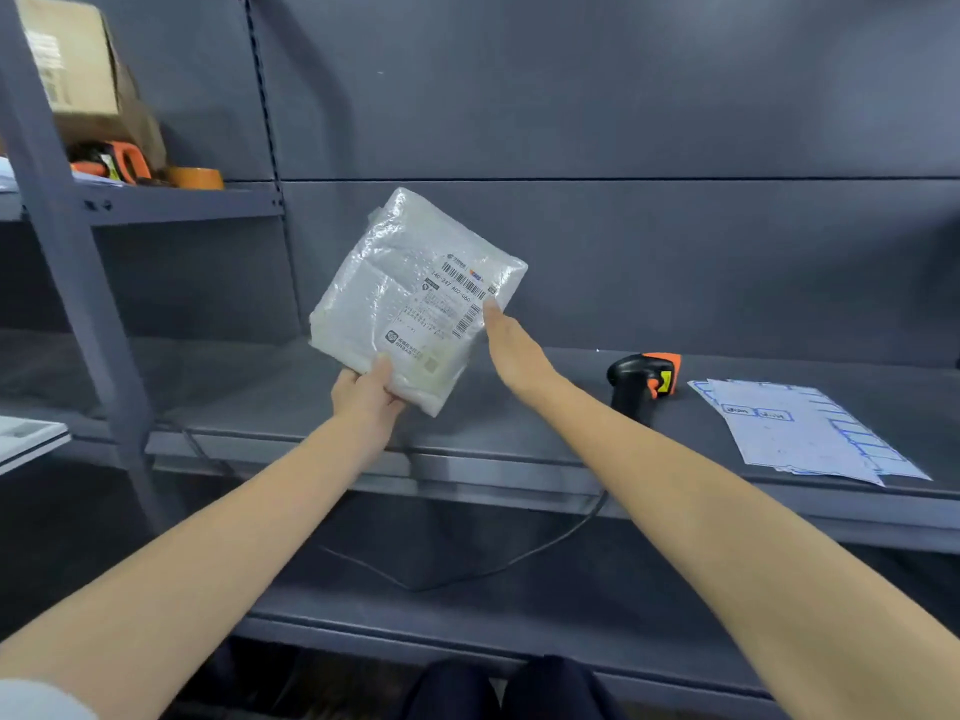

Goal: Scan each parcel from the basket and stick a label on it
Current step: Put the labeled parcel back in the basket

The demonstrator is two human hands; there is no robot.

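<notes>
Both hands are raised over the shelf (519,407). Left hand (366,394) grips the parcel's (410,298) lower corner, thumb on top, holding it tilted in the air above the shelf. Right hand (511,343) is flat, fingers straight, touching the parcel's right edge beside the printed waybill (449,304); it clasps nothing. Label sheets (800,428) lie to the right on the shelf, with the scanner (641,381) between them and the parcel, untouched. No small task label is evident on the parcel, though glare on the wrap may hide one. Judgement: scanning and labelling of this parcel both appear outstanding. Basket is out of view.
</notes>
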